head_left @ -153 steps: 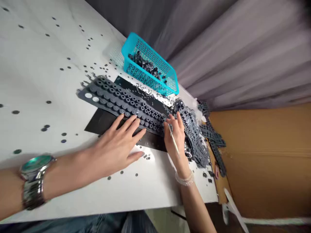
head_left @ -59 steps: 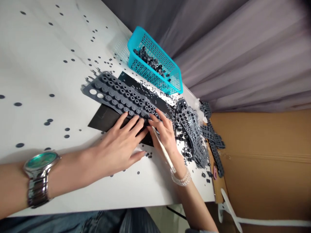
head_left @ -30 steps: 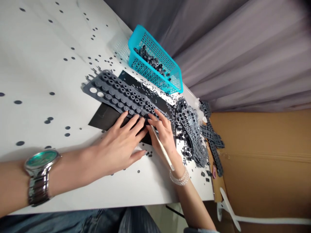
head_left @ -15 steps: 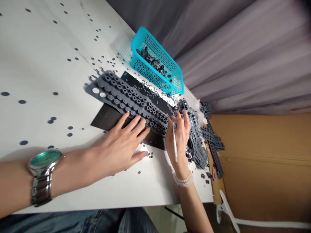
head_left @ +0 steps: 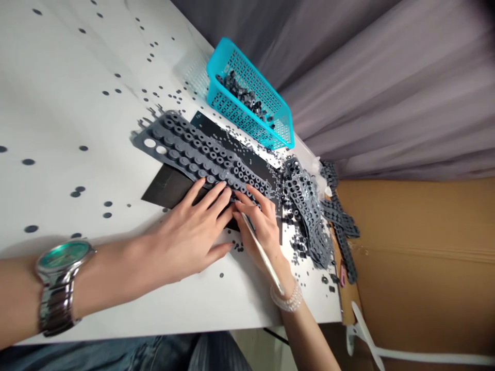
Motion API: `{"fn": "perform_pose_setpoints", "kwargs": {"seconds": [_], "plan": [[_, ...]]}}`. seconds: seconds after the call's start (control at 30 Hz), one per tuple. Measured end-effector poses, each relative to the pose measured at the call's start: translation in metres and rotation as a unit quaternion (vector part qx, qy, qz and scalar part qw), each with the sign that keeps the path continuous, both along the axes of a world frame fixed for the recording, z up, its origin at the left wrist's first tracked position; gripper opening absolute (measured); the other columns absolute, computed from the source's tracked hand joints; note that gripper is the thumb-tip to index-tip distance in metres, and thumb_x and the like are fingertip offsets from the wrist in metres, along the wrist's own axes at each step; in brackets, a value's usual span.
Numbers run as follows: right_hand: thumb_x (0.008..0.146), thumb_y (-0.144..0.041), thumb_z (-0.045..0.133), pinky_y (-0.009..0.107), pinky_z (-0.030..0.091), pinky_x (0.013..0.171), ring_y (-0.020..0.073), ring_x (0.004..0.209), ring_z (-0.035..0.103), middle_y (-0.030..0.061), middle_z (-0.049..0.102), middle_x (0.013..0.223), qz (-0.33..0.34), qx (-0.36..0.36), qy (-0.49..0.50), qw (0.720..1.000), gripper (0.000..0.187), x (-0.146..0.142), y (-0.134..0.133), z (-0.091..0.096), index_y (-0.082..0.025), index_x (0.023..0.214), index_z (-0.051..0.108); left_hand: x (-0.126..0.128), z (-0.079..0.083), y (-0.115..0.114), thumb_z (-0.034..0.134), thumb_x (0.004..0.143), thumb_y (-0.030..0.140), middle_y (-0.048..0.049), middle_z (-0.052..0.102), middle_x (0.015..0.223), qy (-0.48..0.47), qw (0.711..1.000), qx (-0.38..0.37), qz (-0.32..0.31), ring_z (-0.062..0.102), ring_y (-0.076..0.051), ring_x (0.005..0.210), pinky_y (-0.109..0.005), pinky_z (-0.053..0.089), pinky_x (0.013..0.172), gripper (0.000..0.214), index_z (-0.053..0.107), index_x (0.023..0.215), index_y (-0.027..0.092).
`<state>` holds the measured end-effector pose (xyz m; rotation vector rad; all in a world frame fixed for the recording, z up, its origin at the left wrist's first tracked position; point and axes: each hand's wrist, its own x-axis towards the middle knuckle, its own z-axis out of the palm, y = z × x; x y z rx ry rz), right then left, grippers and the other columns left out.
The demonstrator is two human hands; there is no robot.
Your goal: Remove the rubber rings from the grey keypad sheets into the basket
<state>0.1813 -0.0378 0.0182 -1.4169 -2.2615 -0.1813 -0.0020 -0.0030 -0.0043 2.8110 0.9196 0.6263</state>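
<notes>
My left hand (head_left: pixel 189 232) lies palm down, with its fingertips on a grey rubber sheet of ring-shaped studs (head_left: pixel 185 147). The sheet rests on a black flat sheet (head_left: pixel 166 188). My right hand (head_left: pixel 263 226) sits beside the left, its fingertips on the studs. It holds a thin white stick (head_left: pixel 261 252) that slants down towards my wrist. The stick's tip is hidden under my fingers. A silver watch (head_left: pixel 64 263) circles my left wrist, and a pearl bracelet (head_left: pixel 288 301) circles my right.
Small dark rubber rings lie scattered over the white table (head_left: pixel 77 77). A turquoise plastic basket (head_left: pixel 228 105) holds more of them. A pile of grey sheets (head_left: pixel 305 211) lies right of my hands, near the table edge. Cardboard (head_left: pixel 417 268) and a grey curtain (head_left: pixel 386 93) stand beyond.
My right hand has moved back along the sheet towards my left hand, and the stick now slants instead of standing nearly upright. The left hand has stayed in place.
</notes>
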Motion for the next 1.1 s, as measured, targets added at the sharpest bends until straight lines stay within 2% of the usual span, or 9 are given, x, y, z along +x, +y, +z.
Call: {"fn": "perform_pose_setpoints", "kwargs": {"seconds": [0.17, 0.4, 0.53, 0.67, 1.1], "plan": [[0.096, -0.013, 0.055, 0.040, 0.050, 0.095, 0.0227, 0.128, 0.057, 0.0113, 0.072, 0.119, 0.005, 0.005, -0.011, 1.000, 0.014, 0.0013, 0.0004, -0.0029, -0.020, 0.107, 0.057, -0.0007, -0.0021, -0.0011, 0.053, 0.089, 0.052, -0.0257, 0.055, 0.142, -0.002, 1.000, 0.004, -0.005, 0.044, -0.039, 0.137, -0.059, 0.028, 0.116, 0.065, 0.063, 0.130, 0.002], [0.099, -0.012, 0.047, 0.043, 0.050, 0.100, 0.0233, 0.136, 0.050, 0.0140, 0.068, 0.125, 0.005, -0.022, -0.046, 0.999, 0.016, 0.0007, 0.0021, -0.0069, -0.019, 0.111, 0.056, -0.0009, -0.0007, -0.0011, 0.053, 0.090, 0.051, -0.0267, 0.055, 0.142, -0.002, 1.000, -0.007, -0.011, 0.044, -0.040, 0.137, -0.060, 0.026, 0.116, 0.064, 0.062, 0.130, 0.002], [0.100, -0.012, 0.045, 0.044, 0.050, 0.106, 0.0235, 0.141, 0.045, 0.0160, 0.065, 0.128, -0.002, -0.040, -0.025, 0.999, 0.019, 0.0003, 0.0036, -0.0076, -0.017, 0.114, 0.055, -0.0012, -0.0013, -0.0011, 0.051, 0.091, 0.048, -0.0271, 0.055, 0.141, 0.004, 1.000, -0.012, -0.007, 0.044, -0.040, 0.138, -0.060, 0.025, 0.117, 0.062, 0.062, 0.131, 0.001], [0.100, -0.014, 0.045, 0.044, 0.053, 0.103, 0.0222, 0.137, 0.049, 0.0134, 0.064, 0.130, -0.009, -0.048, 0.009, 0.999, 0.019, 0.0005, -0.0002, -0.0053, -0.020, 0.114, 0.056, -0.0010, -0.0017, -0.0009, 0.048, 0.092, 0.049, -0.0243, 0.055, 0.143, 0.009, 1.000, -0.010, -0.008, 0.044, -0.039, 0.138, -0.060, 0.026, 0.116, 0.059, 0.064, 0.129, 0.005], [0.099, -0.013, 0.048, 0.043, 0.053, 0.096, 0.0235, 0.136, 0.051, 0.0132, 0.069, 0.124, 0.023, -0.007, -0.064, 0.998, 0.018, 0.0030, 0.0004, -0.0046, -0.020, 0.113, 0.057, -0.0016, 0.0002, 0.0002, 0.047, 0.092, 0.049, -0.0250, 0.054, 0.144, 0.023, 1.000, -0.010, -0.010, 0.044, -0.039, 0.138, -0.060, 0.028, 0.115, 0.062, 0.062, 0.131, 0.004]]}}
